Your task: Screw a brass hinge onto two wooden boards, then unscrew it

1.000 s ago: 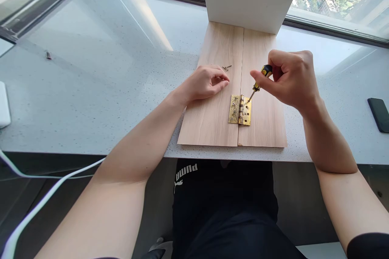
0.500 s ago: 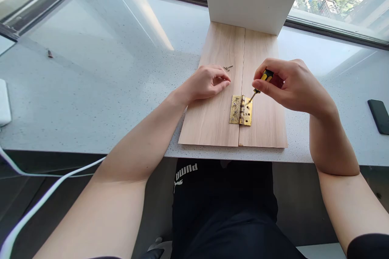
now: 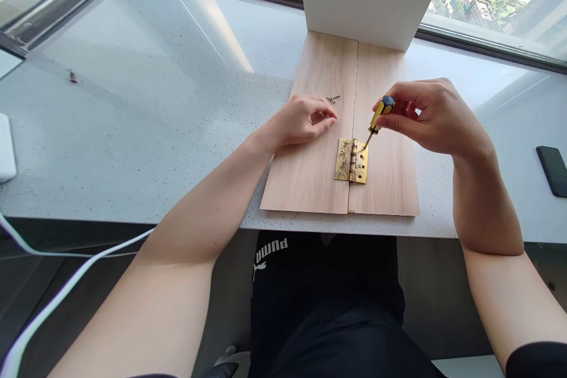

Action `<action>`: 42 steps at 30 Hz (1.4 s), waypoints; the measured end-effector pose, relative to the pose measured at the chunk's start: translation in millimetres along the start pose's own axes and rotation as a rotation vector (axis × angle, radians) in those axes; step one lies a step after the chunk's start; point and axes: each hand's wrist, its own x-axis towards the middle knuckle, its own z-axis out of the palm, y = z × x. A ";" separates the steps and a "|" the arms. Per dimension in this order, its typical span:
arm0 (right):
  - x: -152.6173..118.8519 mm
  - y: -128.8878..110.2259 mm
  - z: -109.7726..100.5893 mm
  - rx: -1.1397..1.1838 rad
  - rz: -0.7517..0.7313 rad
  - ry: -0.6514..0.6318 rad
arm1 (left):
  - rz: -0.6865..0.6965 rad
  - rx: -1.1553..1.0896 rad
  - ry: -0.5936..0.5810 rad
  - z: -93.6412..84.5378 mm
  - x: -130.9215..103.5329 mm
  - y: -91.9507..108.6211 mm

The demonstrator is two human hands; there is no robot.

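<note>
Beneath the left hand (image 3: pixel 310 121) and right hand (image 3: pixel 427 115) spreads the worktop (image 3: pixel 133 130). Beyond both hands stands a white panel (image 3: pixel 372 0). From its foot, the left board (image 3: pixel 301 183) runs under the left hand and the right board (image 3: pixel 390 180) lies beside it, below the right hand. The left hand rests with fingers curled, thumb close to them; whether they pinch anything, I cannot tell. The right hand pinches the screwdriver (image 3: pixel 381 111) between thumb and fingers. Well to the right of that hand lies a phone (image 3: pixel 553 170). The screwdriver slants down to the hinge (image 3: pixel 362 168), its tip at the right leaf's far end. Between the hands and nearer the body, the hinge straddles the seam. Just past the left fingertips lie small screws (image 3: pixel 333 98).
</note>
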 end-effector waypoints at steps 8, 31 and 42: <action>-0.6 -3.8 27.5 -0.073 0.027 0.194 | -0.011 -0.007 0.008 0.5 -0.1 0.0; -12.6 -16.1 2.3 -0.101 0.063 -0.032 | -0.011 -0.016 0.016 1.0 0.1 -0.6; -4.5 -15.7 6.4 -0.096 0.080 0.031 | -0.018 -0.026 0.014 0.5 0.3 0.2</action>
